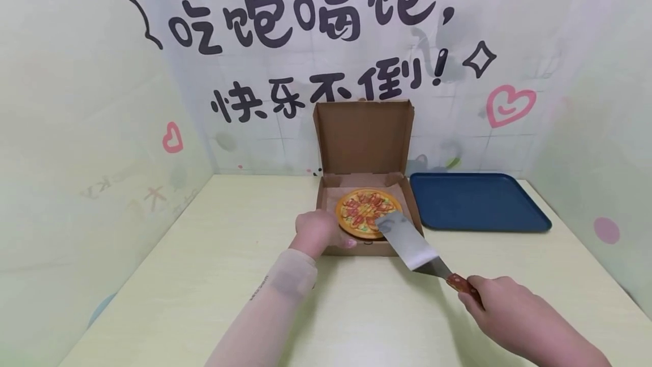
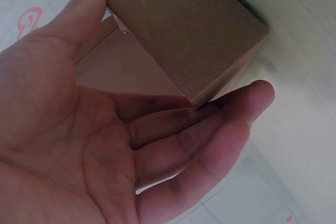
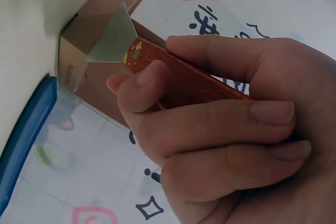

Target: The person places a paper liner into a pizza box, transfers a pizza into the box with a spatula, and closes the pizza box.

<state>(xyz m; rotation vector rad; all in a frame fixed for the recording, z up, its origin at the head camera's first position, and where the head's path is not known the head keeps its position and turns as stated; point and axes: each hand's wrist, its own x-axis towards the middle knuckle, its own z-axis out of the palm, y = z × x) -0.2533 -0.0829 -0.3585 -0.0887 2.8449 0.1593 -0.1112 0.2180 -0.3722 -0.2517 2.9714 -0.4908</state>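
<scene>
A toy pizza (image 1: 364,213) on a round orange base lies inside an open cardboard pizza box (image 1: 368,139). My left hand (image 1: 318,230) holds the box at its front left corner, thumb by the front wall, fingers along the side; the left wrist view shows the fingers (image 2: 184,135) gently bent past the cardboard corner (image 2: 194,51). My right hand (image 1: 509,310) grips the wooden handle (image 3: 184,74) of a metal spatula (image 1: 407,242). Its flat blade slants up and leftward, the tip overlapping the pizza's right front edge.
A blue tray (image 1: 474,203) lies right of the box, close beside it. The pale table (image 1: 244,214) is walled in by printed sheets, with black lettering (image 1: 305,16) on the back one. The box lid stands upright near that back sheet.
</scene>
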